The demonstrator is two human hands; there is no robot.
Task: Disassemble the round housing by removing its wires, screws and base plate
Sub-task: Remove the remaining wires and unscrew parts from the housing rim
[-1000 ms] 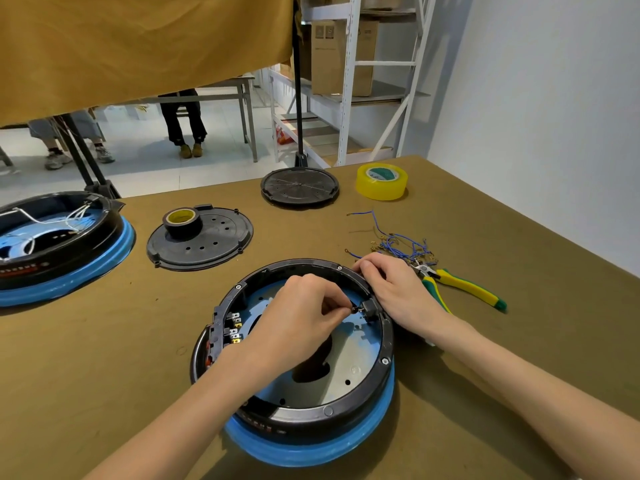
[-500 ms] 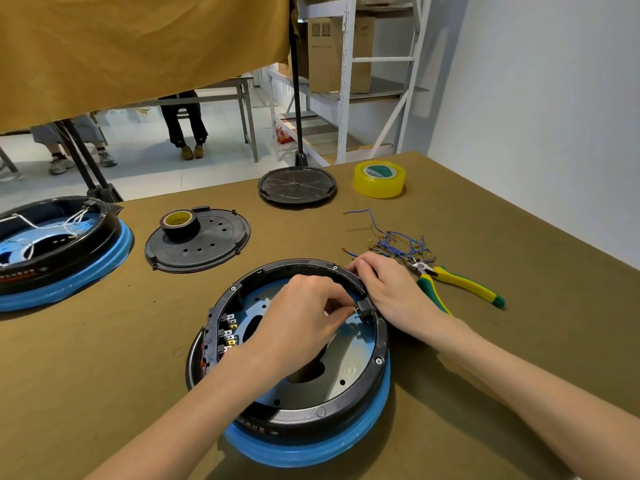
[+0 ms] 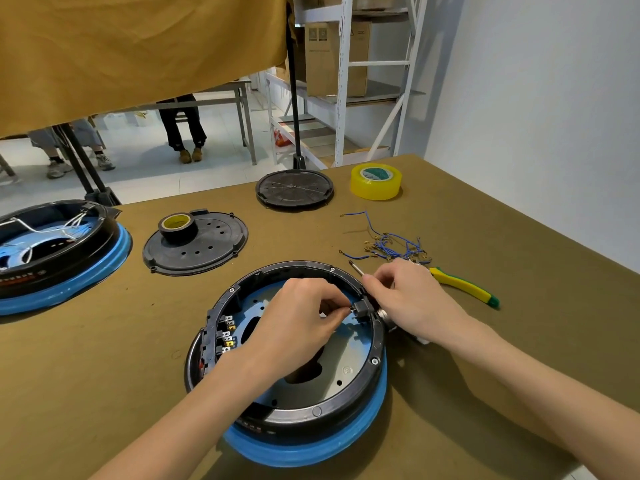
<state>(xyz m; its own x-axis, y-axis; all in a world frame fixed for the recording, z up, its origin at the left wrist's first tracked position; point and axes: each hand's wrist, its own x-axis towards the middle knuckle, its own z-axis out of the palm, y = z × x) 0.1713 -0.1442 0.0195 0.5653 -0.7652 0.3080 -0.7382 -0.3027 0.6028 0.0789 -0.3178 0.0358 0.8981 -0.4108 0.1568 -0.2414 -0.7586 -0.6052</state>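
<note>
Here, both hands work at the round housing (image 3: 287, 368) near the surface's (image 3: 519, 306) front edge.

No writing is legible. Left hand (image 3: 294, 323) fingers pinch a small black part (image 3: 362, 308) on the right rim; right hand (image 3: 408, 296), now shifted outward, grips a screwdriver (image 3: 356, 268). Loose wires (image 3: 391, 245), pliers (image 3: 464, 287) and yellow tape (image 3: 376, 181) lie behind.

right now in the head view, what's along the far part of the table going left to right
second round housing with white wires → black tape roll resting on a perforated black plate → ribbed black disc → yellow tape roll
</note>
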